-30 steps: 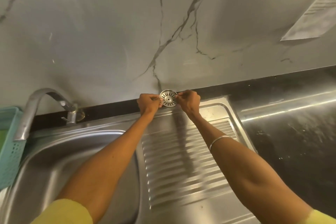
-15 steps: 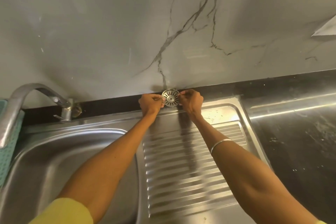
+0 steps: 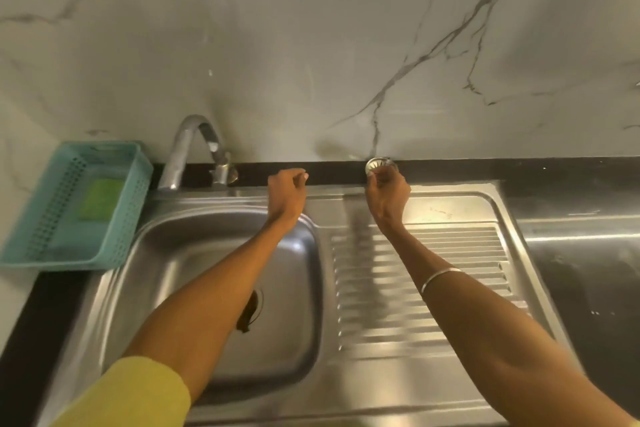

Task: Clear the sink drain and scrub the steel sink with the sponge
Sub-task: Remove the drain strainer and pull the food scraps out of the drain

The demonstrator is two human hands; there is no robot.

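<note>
Drain strainer (image 3: 378, 165): a small round steel disc with slots fanning out from its centre, stood on edge at the back edge of the worktop, against the foot of the marble wall (image 3: 311, 45) and above the back rim of the drainboard (image 3: 420, 288). My right hand (image 3: 387, 196) has its fingers curled up to the disc's lower rim and pinches it there. My left hand (image 3: 286, 195) is apart from it, over the sink's back rim, fingers loosely curled with nothing in them that I can see.

One steel sink (image 3: 221, 288) takes up the middle of the worktop, a single basin on the left and the ribbed drainboard on the right. The drain opening (image 3: 255, 307) in the basin floor is mostly hidden behind my left forearm; a dark brownish edge shows there.

I count one tap (image 3: 194, 149) at the back rim of the basin and one teal basket (image 3: 74, 204) at the worktop's left edge, with one green sponge (image 3: 100, 199) lying in it. One thin metal bangle (image 3: 441, 278) sits on my right forearm. A yellow sleeve (image 3: 131, 395) covers my left upper arm.
</note>
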